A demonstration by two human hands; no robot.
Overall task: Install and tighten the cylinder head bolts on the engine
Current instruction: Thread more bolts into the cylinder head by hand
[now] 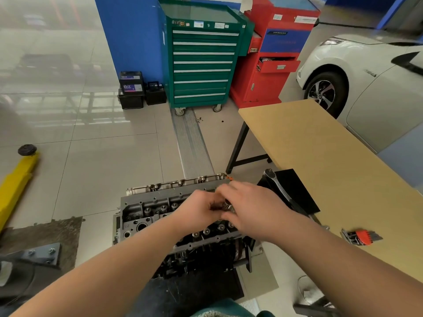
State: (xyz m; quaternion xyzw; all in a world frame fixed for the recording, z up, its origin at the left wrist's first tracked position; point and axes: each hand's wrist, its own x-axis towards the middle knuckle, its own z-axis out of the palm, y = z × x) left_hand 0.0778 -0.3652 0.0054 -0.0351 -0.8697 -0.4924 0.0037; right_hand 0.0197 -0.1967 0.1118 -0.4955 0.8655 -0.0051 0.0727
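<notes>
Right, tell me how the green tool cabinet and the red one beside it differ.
The green cabinet has every drawer pushed in; the red cabinet has one drawer pulled partly out. The green cabinet's front is a stack of drawers with silver handle strips, top to bottom; the red cabinet's front has a blue panel up top and a door below. Castor wheels show under the green cabinet; none show under the red cabinet. Both stand side by side on the tiled floor, against the blue wall.

A pale, glossy tiled floor (103,156) reflects soft light. Against a blue wall panel (130,35) stand a green tool cabinet (201,65) on wheels and a red cabinet (272,65). Two black batteries (132,90) sit nearby. A tan table (320,152) stands right, beside a white car (370,88).
</notes>
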